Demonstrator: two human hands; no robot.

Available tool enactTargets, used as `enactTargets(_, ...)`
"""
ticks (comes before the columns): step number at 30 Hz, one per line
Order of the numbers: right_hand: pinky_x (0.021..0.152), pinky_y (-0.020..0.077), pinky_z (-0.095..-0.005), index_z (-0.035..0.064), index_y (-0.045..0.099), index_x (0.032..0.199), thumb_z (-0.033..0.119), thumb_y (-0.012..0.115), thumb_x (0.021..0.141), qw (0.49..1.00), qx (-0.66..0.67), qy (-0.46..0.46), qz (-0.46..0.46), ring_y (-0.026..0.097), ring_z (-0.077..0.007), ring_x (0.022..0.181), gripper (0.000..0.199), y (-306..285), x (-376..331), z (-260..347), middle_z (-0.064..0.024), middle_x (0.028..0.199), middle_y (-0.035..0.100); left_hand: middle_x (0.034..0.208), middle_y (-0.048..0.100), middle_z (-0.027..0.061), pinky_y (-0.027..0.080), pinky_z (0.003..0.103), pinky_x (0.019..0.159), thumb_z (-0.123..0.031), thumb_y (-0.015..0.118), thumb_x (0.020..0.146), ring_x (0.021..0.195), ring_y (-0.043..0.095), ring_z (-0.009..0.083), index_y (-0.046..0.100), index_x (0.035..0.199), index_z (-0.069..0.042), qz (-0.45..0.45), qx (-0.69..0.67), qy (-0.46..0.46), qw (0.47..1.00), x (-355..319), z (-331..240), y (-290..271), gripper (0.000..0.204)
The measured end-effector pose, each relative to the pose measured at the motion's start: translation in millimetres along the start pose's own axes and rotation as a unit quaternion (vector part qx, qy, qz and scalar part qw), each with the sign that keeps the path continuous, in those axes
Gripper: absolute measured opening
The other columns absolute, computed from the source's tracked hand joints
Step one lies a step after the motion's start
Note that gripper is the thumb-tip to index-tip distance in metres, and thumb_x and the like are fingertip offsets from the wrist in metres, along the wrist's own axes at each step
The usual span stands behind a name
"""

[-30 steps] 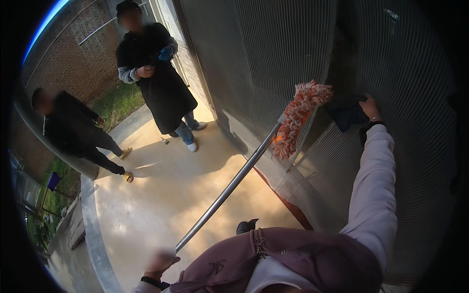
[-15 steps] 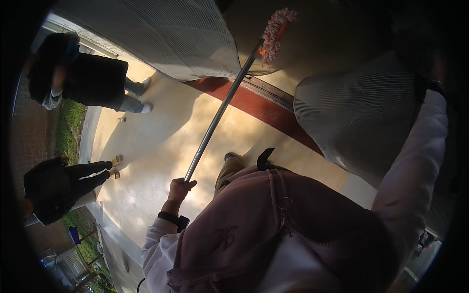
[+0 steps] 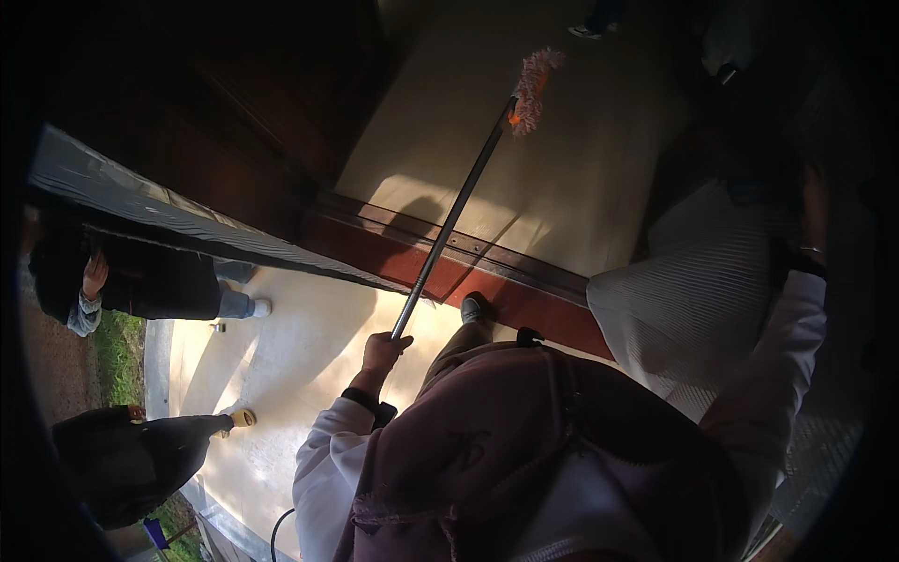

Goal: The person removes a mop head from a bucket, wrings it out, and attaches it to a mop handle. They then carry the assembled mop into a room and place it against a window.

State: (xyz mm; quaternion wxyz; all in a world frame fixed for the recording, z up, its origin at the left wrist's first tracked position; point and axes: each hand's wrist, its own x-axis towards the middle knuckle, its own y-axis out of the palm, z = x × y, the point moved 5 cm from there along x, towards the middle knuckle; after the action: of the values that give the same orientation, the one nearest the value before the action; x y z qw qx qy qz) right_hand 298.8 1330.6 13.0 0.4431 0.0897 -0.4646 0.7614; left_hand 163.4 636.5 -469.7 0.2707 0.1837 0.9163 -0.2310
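My left hand [image 3: 382,351] is closed round the lower end of a long metal mop pole [image 3: 448,220]. The pole slants up and away, past a doorway sill, to a fluffy pink-and-white mop head [image 3: 532,92] with an orange part, held over the floor inside. Out at the right, my right hand [image 3: 814,211] is in deep shade beside a pale, ribbed mesh curtain [image 3: 688,281]. Its fingers look stretched out along the curtain; whether they press on it is too dark to tell.
A dark red threshold [image 3: 552,314] with a metal-edged sill crosses ahead; my shoe [image 3: 476,307] is at its edge. Another mesh curtain [image 3: 225,245] hangs at left. Two people, one in a dark coat [image 3: 169,281], one in dark clothes [image 3: 140,464], stand outside. A shoe [image 3: 585,32] shows inside.
I have moved forward to the threshold, and the mop head is now farther inside the doorway. The left curtain now lies to my side. My right hand has come lower beside the right curtain.
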Motion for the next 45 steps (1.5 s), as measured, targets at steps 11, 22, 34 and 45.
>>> enactTargets(11,0.08,0.0424,-0.036,-0.0017,0.052,0.108,0.031,0.054,0.084,0.776,-0.356,0.201,-0.48,0.053,-0.0289,0.093,0.041,-84,-247,-295,-0.0176,0.108,0.053,0.063,0.059,0.0169,0.043,0.038,0.058,-0.042,0.066,0.069,0.061,0.057,0.0253,0.061,0.071,0.003,-0.025,0.062,0.086,0.994,150,-63,7,0.045)
enactTargets(22,0.059,0.0377,-0.0369,0.0007,0.051,0.082,0.03,0.043,0.088,0.907,-0.126,0.296,0.271,0.047,-0.0234,0.065,0.031,403,-242,-244,-0.0129,0.075,0.048,0.06,0.06,0.0116,0.043,0.033,0.054,-0.031,0.073,0.067,0.055,0.055,0.0169,0.064,0.072,-0.001,-0.108,0.08,0.093,0.987,264,-184,-4,0.032)
enactTargets(34,0.052,0.0429,-0.044,0.0041,0.056,0.097,0.027,0.05,0.085,0.932,-0.167,-0.027,0.32,0.052,-0.0308,0.058,0.027,546,171,-181,-0.0147,0.066,0.055,0.061,0.061,0.0095,0.047,0.033,0.061,-0.044,0.063,0.069,0.06,0.059,0.0207,0.063,0.067,-0.002,-0.042,0.147,0.006,0.988,417,-393,14,0.042)
enactTargets(45,0.078,0.0458,-0.0425,0.0026,0.051,0.113,0.016,0.045,0.081,0.825,-0.254,0.299,0.407,0.055,-0.0349,0.093,0.035,589,295,-293,-0.0193,0.103,0.058,0.056,0.057,0.009,0.043,0.036,0.053,-0.043,0.064,0.065,0.052,0.054,0.021,0.061,0.064,-0.003,-0.073,0.098,0.018,0.992,642,-561,78,0.04)
